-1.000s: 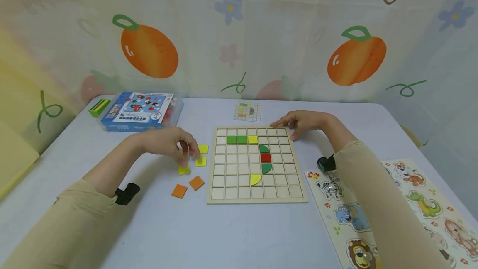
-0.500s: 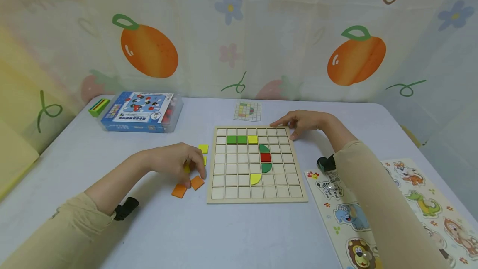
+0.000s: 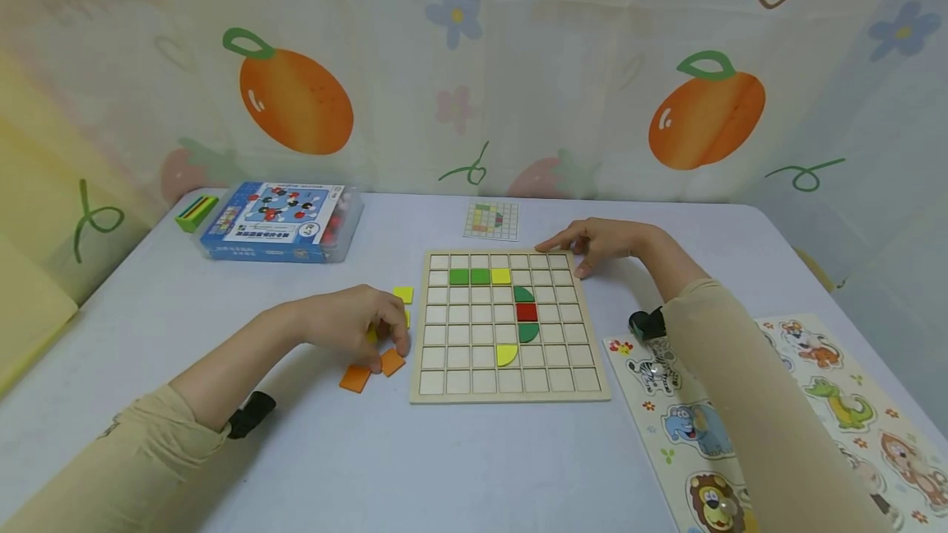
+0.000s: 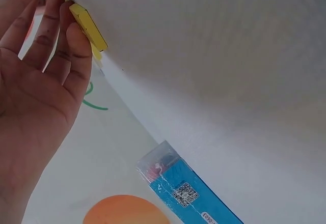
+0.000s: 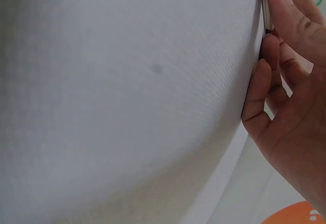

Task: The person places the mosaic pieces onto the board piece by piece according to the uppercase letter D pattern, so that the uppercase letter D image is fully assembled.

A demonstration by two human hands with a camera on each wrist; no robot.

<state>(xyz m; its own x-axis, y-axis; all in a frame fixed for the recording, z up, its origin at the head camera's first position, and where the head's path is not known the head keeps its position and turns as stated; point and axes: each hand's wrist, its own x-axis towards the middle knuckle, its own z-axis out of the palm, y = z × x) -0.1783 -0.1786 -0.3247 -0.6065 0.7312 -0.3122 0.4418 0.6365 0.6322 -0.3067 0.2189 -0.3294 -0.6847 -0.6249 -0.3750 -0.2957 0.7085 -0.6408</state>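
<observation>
In the head view, my left hand (image 3: 355, 323) is low over small square tiles left of the wooden grid board (image 3: 474, 381). Its thumb and a finger pinch an orange tile (image 3: 393, 362) by its edges. A second orange tile (image 3: 355, 379) lies beside the thumb. Yellow tiles (image 3: 403, 294) lie behind and partly under the hand; one yellow tile (image 4: 89, 28) shows near the fingers in the left wrist view. My right hand (image 3: 603, 243) grips the board's far right corner, index finger at the far edge, thumb against the side. Green, yellow and red pieces (image 3: 527, 312) sit in the grid.
A small pattern card (image 3: 492, 220) lies beyond the board. At the back left stand a blue boxed set (image 3: 277, 224) and a green striped block (image 3: 197, 213). An animal puzzle board (image 3: 666, 459) lies at the right, partly under the right forearm.
My left hand has come down and nearer from the yellow tiles to the orange ones, its fingers closing on one orange tile. My right hand has stayed at the board's corner.
</observation>
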